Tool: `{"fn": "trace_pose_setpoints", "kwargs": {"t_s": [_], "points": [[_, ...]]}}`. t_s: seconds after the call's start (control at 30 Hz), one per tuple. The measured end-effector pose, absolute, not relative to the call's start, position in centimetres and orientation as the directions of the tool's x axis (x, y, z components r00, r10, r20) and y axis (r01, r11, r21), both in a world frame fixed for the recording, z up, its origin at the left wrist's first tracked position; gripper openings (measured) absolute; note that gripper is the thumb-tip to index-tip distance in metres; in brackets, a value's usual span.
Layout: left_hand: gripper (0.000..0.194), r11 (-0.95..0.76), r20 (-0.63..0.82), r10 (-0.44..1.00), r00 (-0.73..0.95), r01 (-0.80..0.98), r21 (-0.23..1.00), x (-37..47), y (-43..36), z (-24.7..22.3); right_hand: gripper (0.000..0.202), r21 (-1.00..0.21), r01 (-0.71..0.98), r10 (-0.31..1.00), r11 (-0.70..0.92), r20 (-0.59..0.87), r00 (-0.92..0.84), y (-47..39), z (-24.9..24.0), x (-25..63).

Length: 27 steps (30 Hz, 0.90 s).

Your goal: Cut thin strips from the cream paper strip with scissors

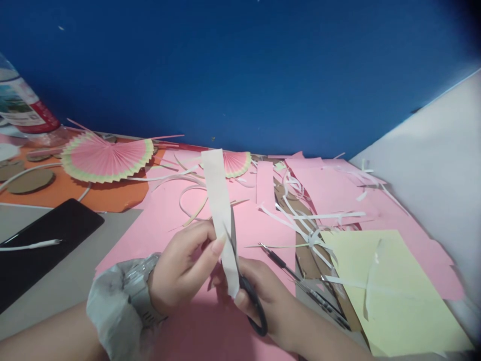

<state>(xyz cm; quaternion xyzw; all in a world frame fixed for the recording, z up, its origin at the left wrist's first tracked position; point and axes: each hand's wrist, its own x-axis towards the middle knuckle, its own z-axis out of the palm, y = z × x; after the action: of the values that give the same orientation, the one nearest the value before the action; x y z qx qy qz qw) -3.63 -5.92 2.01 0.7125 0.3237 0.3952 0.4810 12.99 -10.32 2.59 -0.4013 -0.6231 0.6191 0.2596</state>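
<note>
My left hand (191, 265) pinches a long cream paper strip (216, 188) between thumb and fingers, and the strip stands nearly upright in front of me. My right hand (263, 296) is closed around the black handles of a pair of scissors (257, 313). The blades point away from me and lie along the right edge of the strip. Part of the blades and some fingers of both hands are hidden behind the paper. Beneath both hands lies pink paper (184, 331).
Pleated pink fans with yellow edges (107, 158) lie at the back. A black phone (45, 245) and a bottle (26, 108) are on the left. To the right are a pen (274, 255), white paper offcuts (311, 225) and a yellow sheet (406, 301). A blue wall (233, 75) stands behind.
</note>
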Motion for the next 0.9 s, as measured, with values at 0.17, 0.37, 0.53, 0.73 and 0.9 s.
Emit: {"fn": "trace_pose_setpoints", "kwargs": {"t_s": [0.17,0.37,0.53,0.73,0.9], "points": [[0.024,-0.288,0.228,0.844,0.485,0.051,0.956,-3.66,-6.08,2.01,0.054,-0.978,0.169,0.82,-0.125,-0.197,-0.537,-10.37,2.49,12.94],[0.025,-0.336,0.265,0.837,0.479,0.067,0.939,-3.6,-5.96,2.18,0.05,-0.978,0.136,0.828,-0.156,-0.205,-0.523,-10.42,2.63,12.89],[0.025,-0.306,0.232,0.843,0.485,0.078,0.949,-3.57,-5.94,2.23,0.046,-0.978,0.092,0.825,-0.187,-0.207,-0.525,-10.31,2.69,12.79],[0.024,-0.377,0.266,0.841,0.471,0.158,0.913,-3.58,-6.03,2.38,0.045,-0.972,0.075,0.824,-0.224,-0.23,-0.518,-10.38,2.46,12.81],[0.024,-0.369,0.265,0.842,0.47,0.143,0.918,-3.58,-6.09,2.31,0.046,-0.973,0.098,0.834,-0.208,-0.228,-0.503,-10.35,2.75,12.77]]}}
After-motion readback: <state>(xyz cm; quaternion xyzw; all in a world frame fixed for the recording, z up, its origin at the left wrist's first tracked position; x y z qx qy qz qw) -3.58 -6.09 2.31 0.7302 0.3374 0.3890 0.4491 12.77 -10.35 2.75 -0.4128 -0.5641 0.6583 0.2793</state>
